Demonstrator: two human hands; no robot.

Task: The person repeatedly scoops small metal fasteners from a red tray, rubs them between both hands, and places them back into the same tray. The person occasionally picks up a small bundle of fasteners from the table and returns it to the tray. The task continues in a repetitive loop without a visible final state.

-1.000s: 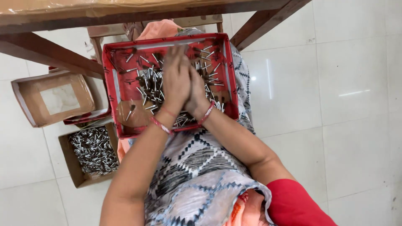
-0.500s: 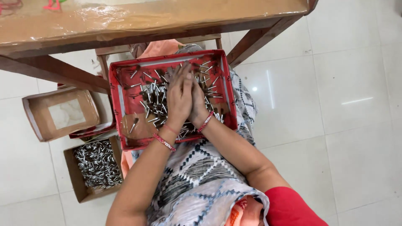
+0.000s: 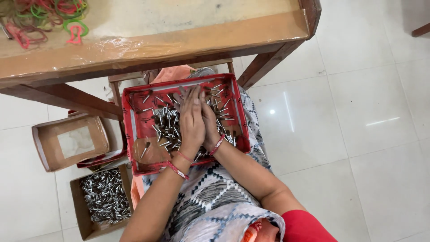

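Pressing left hand and right hand side by side, fingers extended flat rather than gripping, onto small metal pins heaped in the red tray resting on the lap, seemingly gathering them, beneath the counter.

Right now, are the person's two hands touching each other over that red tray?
Touching. The head view shows the left hand pressed side by side against the right hand, no gap between them, above the small metal pieces in the red tray.
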